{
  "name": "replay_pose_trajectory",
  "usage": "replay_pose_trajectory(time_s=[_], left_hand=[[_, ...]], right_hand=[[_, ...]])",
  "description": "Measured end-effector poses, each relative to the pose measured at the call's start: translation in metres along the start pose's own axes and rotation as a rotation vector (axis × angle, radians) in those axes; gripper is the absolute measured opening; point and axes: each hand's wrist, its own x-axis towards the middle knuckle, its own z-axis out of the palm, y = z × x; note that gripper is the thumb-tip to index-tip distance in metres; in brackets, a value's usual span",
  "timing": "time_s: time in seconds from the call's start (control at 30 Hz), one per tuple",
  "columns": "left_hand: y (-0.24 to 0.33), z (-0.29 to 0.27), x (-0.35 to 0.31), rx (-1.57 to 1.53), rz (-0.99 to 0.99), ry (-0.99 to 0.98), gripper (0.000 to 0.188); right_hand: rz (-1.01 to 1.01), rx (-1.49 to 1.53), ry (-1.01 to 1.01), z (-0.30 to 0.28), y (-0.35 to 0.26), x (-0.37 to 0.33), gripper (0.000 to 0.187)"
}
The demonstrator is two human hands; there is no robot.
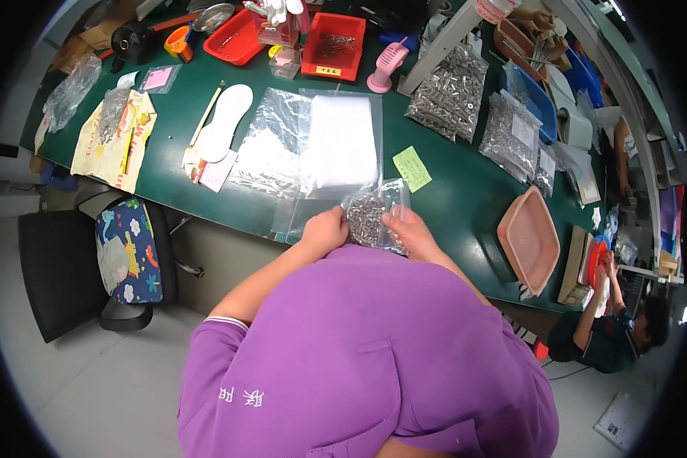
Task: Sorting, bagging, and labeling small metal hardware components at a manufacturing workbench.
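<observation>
I have a small clear bag of metal screws (372, 217) pinched between both hands at the near edge of the green tabletop (466, 191), just ahead of my chest. My left hand (325, 231) is closed on the bag's left side, and my right hand (407, 230) is closed on its lower right side, thumb on top. The bag sits directly between the hands, so neither one is nearer; both are touching it. Its long axis runs away from me and tilts slightly rightward, with the open, emptier top pointing toward the far edge and the screws heaped in the lower half by my fingers.

Just beyond the bag lies a stack of flat clear plastic bags (313, 145), with a white sheet on top. A green sticky note (412, 169) lies just to the right of that stack, close to the bag's top corner. Further right, near the tabletop's right edge, sits a pinkish-brown tray (528, 238). Toward the far right corner are larger bags full of screws (448, 93). Along the far edge stand red trays (333, 47). Another person (611, 328) works beyond the right edge.
</observation>
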Motion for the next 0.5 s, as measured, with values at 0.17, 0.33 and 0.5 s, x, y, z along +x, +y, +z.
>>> replay_pose_trajectory(time_s=[0.17,0.33,0.5], left_hand=[[0.012,0.01,0.008,0.012,-0.045,0.112,0.025],[0.017,0.018,0.018,-0.011,0.014,0.211,0.019],[0.025,0.016,0.01,-0.066,0.237,0.408,0.011]], right_hand=[[-0.001,-0.475,0.1,-0.045,0.003,-0.006,0.043],[0.022,-0.179,0.045,-0.051,0.008,-0.003,0.038],[0.005,-0.015,-0.033,-0.04,-0.003,-0.006,0.042]])
